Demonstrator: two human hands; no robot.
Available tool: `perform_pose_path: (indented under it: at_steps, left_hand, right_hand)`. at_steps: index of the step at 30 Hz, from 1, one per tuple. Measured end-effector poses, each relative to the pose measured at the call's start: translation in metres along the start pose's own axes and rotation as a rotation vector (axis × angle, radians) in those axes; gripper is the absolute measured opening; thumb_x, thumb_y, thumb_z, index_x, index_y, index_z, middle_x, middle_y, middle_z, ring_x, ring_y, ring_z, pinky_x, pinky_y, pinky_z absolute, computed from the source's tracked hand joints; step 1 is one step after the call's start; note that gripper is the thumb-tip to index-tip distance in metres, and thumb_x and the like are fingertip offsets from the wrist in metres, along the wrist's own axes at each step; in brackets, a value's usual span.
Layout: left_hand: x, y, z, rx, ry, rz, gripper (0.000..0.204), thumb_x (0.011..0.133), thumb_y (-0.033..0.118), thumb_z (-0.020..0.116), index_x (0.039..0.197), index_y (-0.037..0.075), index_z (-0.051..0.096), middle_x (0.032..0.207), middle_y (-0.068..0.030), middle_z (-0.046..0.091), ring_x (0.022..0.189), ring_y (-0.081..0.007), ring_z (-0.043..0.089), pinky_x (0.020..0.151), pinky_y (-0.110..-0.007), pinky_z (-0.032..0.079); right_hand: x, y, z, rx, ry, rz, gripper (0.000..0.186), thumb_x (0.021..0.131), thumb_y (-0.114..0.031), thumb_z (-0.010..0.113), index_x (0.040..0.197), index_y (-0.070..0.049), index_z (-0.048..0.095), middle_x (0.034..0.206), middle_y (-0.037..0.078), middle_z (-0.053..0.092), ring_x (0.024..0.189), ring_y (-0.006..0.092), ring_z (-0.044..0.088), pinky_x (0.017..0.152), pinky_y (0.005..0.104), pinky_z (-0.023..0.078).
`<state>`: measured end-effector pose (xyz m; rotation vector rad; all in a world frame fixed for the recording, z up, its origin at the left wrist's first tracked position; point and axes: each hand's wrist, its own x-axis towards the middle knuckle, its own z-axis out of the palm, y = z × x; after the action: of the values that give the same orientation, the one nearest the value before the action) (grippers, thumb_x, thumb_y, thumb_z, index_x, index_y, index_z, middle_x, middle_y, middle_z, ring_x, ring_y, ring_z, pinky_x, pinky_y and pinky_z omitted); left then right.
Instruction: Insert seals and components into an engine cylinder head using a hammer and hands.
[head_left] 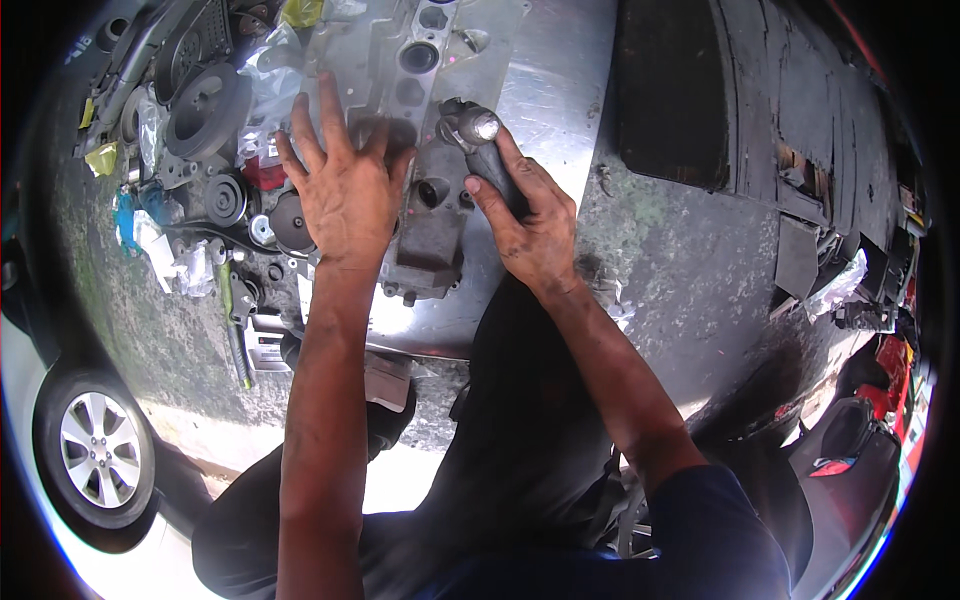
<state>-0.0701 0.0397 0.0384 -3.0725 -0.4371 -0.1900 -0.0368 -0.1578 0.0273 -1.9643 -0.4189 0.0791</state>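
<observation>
A long grey engine valve cover (428, 243) with round openings lies on a shiny metal sheet (545, 90). My left hand (345, 195) is flat over its left side, fingers spread, with nothing gripped. In my right hand (535, 220) is a dark, small angle grinder (497, 170), fingers wrapped round its body. Its rounded silver head is over the cover's right edge. The grinder's working face is turned away from view, so contact with the cover cannot be made out.
Pulleys (207, 110), plastic bags (272, 75) and other engine parts crowd the left. A green-and-black tool (228, 300) lies nearer me. Dark boards (775, 90) stand at the right. A car wheel (100, 450) is at lower left, a motorcycle (850, 450) at lower right.
</observation>
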Motion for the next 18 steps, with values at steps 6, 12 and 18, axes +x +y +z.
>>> perform_pose_path:
  at_steps: [6, 12, 18]
  left_hand:
    - [-0.003, 0.003, 0.001, 0.023, 0.018, 0.011, 0.044, 0.088, 0.045, 0.08, 0.126, 0.021, 0.078, 0.169, -0.0108, 0.033, 0.151, -0.0436, 0.033, 0.121, -0.063, 0.03]
    - [-0.051, 0.032, 0.011, -0.243, 0.008, 0.093, 0.047, 0.095, 0.018, 0.07, 0.136, -0.003, 0.065, 0.161, -0.0196, 0.044, 0.139, -0.0408, 0.05, 0.113, -0.051, 0.045]
    - [-0.065, 0.039, 0.026, -0.254, -0.031, 0.075, 0.049, 0.096, 0.01, 0.056, 0.139, -0.014, 0.059, 0.163, -0.0284, 0.04, 0.151, -0.0407, 0.042, 0.127, -0.05, 0.034]
  right_hand:
    - [0.001, 0.001, 0.004, 0.026, -0.017, -0.006, 0.068, 0.092, -0.013, 0.083, 0.155, -0.013, 0.057, 0.097, 0.014, 0.074, 0.082, 0.0187, 0.072, 0.075, 0.0334, 0.059]
    - [0.009, -0.012, -0.002, 0.102, -0.035, 0.137, 0.063, 0.092, -0.01, 0.083, 0.151, -0.007, 0.06, 0.103, 0.014, 0.076, 0.088, 0.0144, 0.072, 0.078, 0.0308, 0.058]
    - [0.03, -0.017, 0.01, 0.036, -0.167, 0.052, 0.06, 0.092, -0.013, 0.083, 0.148, -0.007, 0.062, 0.106, 0.018, 0.077, 0.094, 0.0195, 0.075, 0.082, 0.0335, 0.059]
